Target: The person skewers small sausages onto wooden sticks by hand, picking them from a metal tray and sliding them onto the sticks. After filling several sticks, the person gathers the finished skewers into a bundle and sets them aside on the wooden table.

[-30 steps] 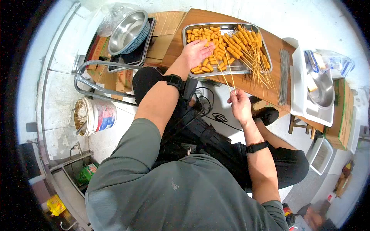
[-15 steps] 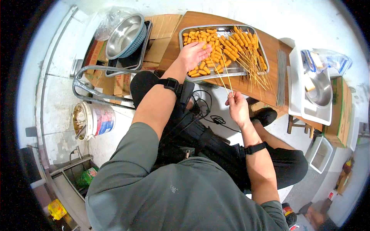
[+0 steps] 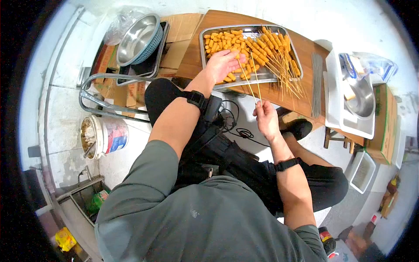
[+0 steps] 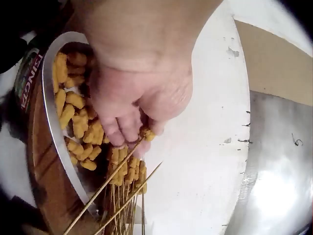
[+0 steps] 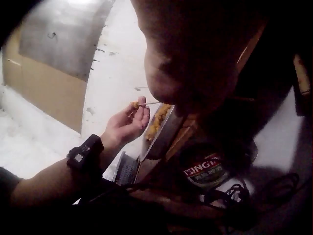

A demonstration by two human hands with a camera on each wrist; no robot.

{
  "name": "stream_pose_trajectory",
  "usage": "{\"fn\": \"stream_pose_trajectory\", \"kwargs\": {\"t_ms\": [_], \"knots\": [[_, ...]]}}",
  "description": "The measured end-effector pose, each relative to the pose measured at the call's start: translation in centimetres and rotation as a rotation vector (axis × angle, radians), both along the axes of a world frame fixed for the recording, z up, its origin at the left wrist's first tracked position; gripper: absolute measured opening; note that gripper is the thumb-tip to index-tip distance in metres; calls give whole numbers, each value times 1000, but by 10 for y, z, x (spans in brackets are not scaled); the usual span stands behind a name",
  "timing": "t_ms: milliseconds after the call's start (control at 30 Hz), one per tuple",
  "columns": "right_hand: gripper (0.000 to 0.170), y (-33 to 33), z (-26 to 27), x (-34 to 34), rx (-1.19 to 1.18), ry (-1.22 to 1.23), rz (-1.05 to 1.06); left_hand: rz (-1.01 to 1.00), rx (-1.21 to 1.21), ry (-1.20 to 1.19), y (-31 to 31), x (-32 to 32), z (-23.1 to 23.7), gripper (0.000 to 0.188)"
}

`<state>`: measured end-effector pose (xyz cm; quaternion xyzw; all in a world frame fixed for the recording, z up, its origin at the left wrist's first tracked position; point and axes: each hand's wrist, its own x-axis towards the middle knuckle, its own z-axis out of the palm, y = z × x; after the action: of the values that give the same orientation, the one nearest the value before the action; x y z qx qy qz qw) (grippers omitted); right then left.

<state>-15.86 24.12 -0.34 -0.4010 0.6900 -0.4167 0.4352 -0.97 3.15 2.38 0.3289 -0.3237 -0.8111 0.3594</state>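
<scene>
At the near left of a metal tray (image 4: 55,127), my left hand (image 3: 221,66) pinches a small orange food piece (image 4: 146,133) between thumb and fingers, palm partly turned up. The tip of a thin bamboo skewer (image 4: 105,183) meets this piece. My right hand (image 3: 267,120) grips the lower ends of two skewers, in front of the table edge. The second skewer (image 4: 132,196) slants beside the first with a bare tip. Loose orange finger-shaped pieces (image 3: 218,41) fill the tray's left side. On its right lie several loaded skewers (image 3: 274,41), their sticks overhanging the near rim.
The tray stands on a wooden table (image 3: 192,56). A bundle of thin grey rods (image 3: 317,85) lies to its right, beside a white bin (image 3: 335,96) and a metal bowl (image 3: 362,102). Left are stacked basins (image 3: 139,41), a metal rail (image 3: 94,105) and a bucket (image 3: 115,135).
My left hand has shifted slightly right, its fingertips closer to the skewer tips. My right hand keeps its grip on both skewers. The head view has drifted a little.
</scene>
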Motion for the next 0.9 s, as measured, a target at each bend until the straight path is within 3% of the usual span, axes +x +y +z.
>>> {"fn": "stream_pose_trajectory", "kwargs": {"t_ms": [133,300,367,433,500,533,600,700,900], "knots": [[22,-3,16,1,19,83,15,-107,-78,-51,4,-5,-7,27],[21,-11,7,-3,6,-3,-31,-250,-89,-115,23,-21,-9,32],[20,-12,5,-6,42,26,-68,-282,-126,-325,20,-22,-4,36],[21,-11,1,-11,36,30,-64,-337,-341,-513,2,-12,-11,32],[24,-11,-2,-14,35,-15,-117,-333,-868,-1076,-15,0,-24,28],[26,-12,-4,-16,50,-31,-124,-335,-871,-1078,-17,4,-24,28],[26,-11,-8,-18,57,-5,-121,-786,-1219,-1337,-18,8,-19,30],[26,-11,-9,-17,59,27,-111,-899,-1415,-1430,-10,5,-11,33],[23,-9,2,-13,47,113,-82,-954,-1330,-1496,-10,-6,-18,26]]}}
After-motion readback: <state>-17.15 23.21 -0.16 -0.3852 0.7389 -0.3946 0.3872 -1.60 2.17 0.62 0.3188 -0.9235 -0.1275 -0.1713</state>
